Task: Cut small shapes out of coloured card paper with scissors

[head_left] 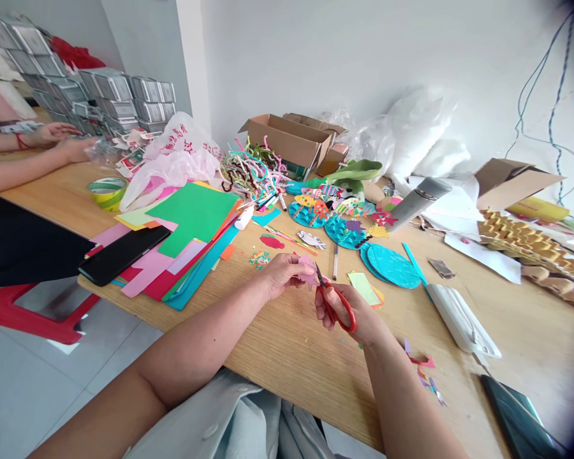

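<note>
Near the front of the table, my left hand (287, 275) pinches a small pink paper piece (307, 270). My right hand (342, 309) is wrapped round the red handles of a pair of scissors (337, 308), whose dark blades reach the right edge of the pink paper. Just behind my hands lie a red paper fish (272, 241), a white fish with dark outlines (312, 240), a pen (335, 262) and small paper bits (259, 259). Pale green paper (365, 288) rests to the right of them.
Coloured sheets (196, 213) and a black phone (124, 255) are at the left. Blue discs (393, 264), a white power strip (462, 319) and a dark phone (521, 414) stand right. Pipe cleaners (253, 172) and boxes (287, 141) sit behind. Another person's hands (71, 143) are far left.
</note>
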Tool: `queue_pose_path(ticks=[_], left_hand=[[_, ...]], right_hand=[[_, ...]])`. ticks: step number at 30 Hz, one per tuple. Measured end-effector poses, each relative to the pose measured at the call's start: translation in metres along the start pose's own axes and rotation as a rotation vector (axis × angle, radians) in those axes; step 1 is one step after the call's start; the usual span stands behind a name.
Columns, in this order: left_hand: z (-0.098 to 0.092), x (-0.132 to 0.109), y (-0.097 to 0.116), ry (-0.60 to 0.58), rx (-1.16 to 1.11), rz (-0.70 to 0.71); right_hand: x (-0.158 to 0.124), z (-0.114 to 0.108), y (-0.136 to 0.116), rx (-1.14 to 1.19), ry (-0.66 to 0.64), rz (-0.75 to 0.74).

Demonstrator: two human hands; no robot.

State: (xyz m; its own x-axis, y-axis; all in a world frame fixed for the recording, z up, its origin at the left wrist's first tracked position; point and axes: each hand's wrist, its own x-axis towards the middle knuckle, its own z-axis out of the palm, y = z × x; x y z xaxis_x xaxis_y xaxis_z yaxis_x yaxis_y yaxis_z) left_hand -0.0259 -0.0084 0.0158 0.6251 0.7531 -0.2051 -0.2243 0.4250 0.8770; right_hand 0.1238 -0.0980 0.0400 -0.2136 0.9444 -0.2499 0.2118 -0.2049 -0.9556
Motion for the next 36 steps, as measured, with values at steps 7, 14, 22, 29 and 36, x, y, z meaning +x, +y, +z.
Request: queue_pose_path(ticks=[7,14,22,29,36], left_hand=[[-0.0005,0.0006,-0.0005,0.003,0.036,0.007],[0.0001,-0.0001,0.0005,0.010,0.027,0.013],[-0.0001,0.0004,0.0016,-0.014,0.019,0.018],[-0.0002,0.0001,0.0024,-0.002,0.047,0.019],[-0.0014,0.0008,0.0018,-0.013,0.078,0.020]], right_hand=[[-0.0004,0.0004,-0.0030,-0.020,-0.011,0.003],[-0.0005,0.0003,-0.0020,-0.020,-0.003,0.014],[-0.0004,-0.0001,-0.0037,-0.025,0.006,0.021],[-0.0010,-0.0002,-0.0030,-0.035,-0.010,0.014],[-0.0011,-0.0026,-0.0026,-0.088,-0.018,0.014]])
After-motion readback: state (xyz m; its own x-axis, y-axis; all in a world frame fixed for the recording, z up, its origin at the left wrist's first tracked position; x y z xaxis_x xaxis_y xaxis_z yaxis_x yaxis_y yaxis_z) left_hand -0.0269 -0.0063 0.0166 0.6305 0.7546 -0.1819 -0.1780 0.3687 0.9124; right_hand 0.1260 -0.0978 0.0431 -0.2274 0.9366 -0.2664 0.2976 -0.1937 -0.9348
